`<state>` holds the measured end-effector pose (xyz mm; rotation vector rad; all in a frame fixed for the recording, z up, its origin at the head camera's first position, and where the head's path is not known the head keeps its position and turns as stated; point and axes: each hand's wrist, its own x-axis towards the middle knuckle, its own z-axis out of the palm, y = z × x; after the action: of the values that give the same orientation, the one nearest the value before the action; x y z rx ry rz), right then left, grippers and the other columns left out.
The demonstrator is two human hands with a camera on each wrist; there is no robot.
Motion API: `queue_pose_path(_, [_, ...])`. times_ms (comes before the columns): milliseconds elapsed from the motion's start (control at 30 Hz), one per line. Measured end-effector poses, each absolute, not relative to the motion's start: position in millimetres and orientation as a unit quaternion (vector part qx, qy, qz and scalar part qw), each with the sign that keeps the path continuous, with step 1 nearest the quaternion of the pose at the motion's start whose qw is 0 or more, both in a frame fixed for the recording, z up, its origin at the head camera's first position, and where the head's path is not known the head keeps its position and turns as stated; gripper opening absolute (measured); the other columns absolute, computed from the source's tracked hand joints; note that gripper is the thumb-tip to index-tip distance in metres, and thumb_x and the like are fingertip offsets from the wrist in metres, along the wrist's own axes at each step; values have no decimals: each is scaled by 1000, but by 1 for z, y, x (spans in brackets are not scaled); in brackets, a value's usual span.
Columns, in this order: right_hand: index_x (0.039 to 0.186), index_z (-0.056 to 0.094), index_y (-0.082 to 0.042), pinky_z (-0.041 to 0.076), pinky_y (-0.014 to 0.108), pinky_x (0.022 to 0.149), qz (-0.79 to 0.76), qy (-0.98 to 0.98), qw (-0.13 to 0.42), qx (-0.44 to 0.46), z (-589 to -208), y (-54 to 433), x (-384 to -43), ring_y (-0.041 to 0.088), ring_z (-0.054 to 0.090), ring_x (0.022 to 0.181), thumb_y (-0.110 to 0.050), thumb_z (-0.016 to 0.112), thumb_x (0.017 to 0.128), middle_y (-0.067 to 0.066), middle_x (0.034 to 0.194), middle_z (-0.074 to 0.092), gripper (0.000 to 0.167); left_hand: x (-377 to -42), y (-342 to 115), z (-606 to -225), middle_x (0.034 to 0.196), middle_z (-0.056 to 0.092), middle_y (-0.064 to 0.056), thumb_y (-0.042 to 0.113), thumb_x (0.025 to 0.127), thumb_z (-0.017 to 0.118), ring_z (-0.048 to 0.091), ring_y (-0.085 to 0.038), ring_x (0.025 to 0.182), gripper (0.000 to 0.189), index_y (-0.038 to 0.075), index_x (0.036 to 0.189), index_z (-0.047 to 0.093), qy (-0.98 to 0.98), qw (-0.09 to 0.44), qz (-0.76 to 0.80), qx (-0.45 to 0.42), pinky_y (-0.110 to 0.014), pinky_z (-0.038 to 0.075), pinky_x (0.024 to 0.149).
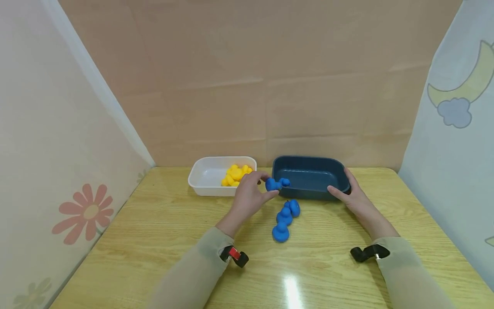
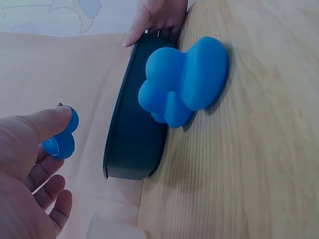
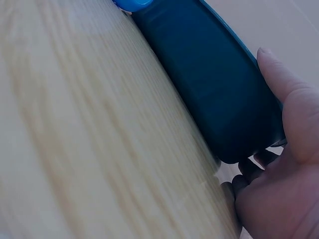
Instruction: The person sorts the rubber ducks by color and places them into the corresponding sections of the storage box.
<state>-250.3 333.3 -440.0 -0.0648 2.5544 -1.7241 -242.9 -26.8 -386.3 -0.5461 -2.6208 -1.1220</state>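
My left hand [image 1: 250,194] pinches a small blue knobbed piece [image 1: 273,184] between thumb and fingers. It holds the piece up at the left front corner of a dark teal tub [image 1: 308,194]. In the left wrist view, the held blue piece [image 2: 66,142] shows rounded lobes, partly covered by the thumb. My right hand [image 1: 356,198] grips the tub's right end, thumb at the front rim and fingers round the outside. In front of the tub, a short row of rounded blue pieces [image 1: 284,219] lies on the table.
A white tub [image 1: 204,190] stands left of the teal one, with yellow rounded pieces [image 1: 234,174] in its right half. Both tubs are near the table's back edge, before a brown paper backdrop [image 1: 266,86]. Patterned cloths [image 1: 77,128] hang at both sides of the wooden table [image 1: 162,240].
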Motion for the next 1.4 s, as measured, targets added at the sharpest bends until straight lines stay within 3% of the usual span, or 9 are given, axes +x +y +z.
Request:
queue_pose_path(767, [174,-20,-35,1,83,123,-551,834,25,-16,-444,333,-252,49,-21,164,-48,71,108,10,181,-26,113,-282,26,-398,132,73,1,41,96,88,60,-21,120,50,16,136,72,-915,136,-359,-124,-34,53,105])
queue_pose_path(1400, [175,-20,-34,-1,82,124,-559,829,28,-10,-446,334,-256,48,-23,164,-42,69,110,9,181,-27,110,-302,41,-397,139,71,2,43,102,82,60,-23,125,51,18,144,69,-934,148,-309,-104,-39,50,110])
